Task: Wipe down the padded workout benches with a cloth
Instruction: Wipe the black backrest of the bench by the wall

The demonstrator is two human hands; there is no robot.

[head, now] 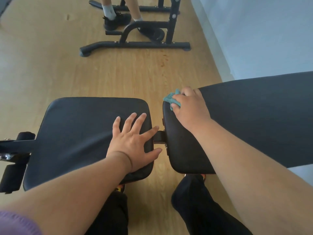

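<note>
The cloth [171, 99], a small teal rag, lay bunched on the near-left corner of the back pad [254, 126], the long black padded part of the workout bench that ran off to the right. The right hand [189, 107] covered most of it, fingers curled down over the rag and pressing it onto the pad's upper edge, so only a crumpled bit of teal showed past the fingertips. The right forearm stretched across the pad from the lower right.

Just to the left, across a narrow gap bridged by a dark metal bracket [160, 137], sat the seat pad [81, 133], also black and padded. The left hand [135, 141] rested flat on its right end, holding nothing, fingers spread wide and straight, with the index finger and thumb reaching over the edge toward the gap. A purple sleeve [15, 223] showed at the bottom left corner.

Black foam rollers [11, 177] and a metal bar stuck out at the seat's left end. Below the pads, the person's legs in black trousers [199, 206] stood on the wooden floor [118, 73]. Farther off, a black steel frame [135, 44] stood on the floor, with another person's feet in black shoes [116, 20] and pale socks beside it. A pale wall [262, 31] ran along the right.
</note>
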